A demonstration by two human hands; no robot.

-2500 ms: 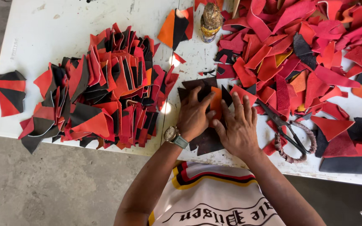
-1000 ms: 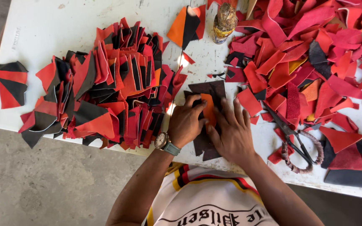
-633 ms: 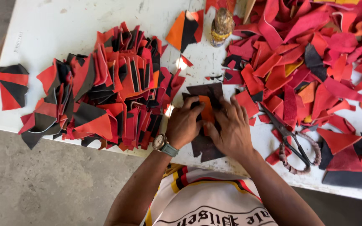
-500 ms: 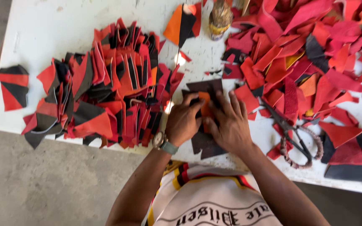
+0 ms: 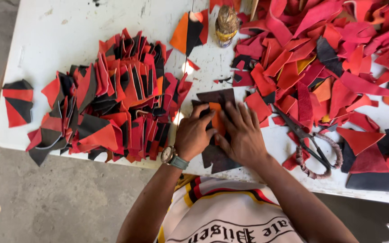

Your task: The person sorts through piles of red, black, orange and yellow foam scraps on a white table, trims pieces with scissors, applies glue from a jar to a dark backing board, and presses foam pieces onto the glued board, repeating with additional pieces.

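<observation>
Both my hands press flat on a dark brown leather piece (image 5: pixel 217 95) with an orange piece (image 5: pixel 217 118) on top, near the front edge of the white table (image 5: pixel 68 27). My left hand (image 5: pixel 195 134), a watch on its wrist, covers the left side. My right hand (image 5: pixel 243 133) holds down the right side, fingers spread over the orange piece.
A large stack of joined red, black and orange leather pieces (image 5: pixel 109 103) lies to the left. Loose red scraps (image 5: pixel 320 58) heap up at the right. Scissors (image 5: pixel 309 141) with wrapped handles lie right of my hands. A small jar (image 5: pixel 226 24) stands at the back.
My hands stay pressed on the same brown and orange pieces, with only small shifts of the fingers. The view has drifted slightly.
</observation>
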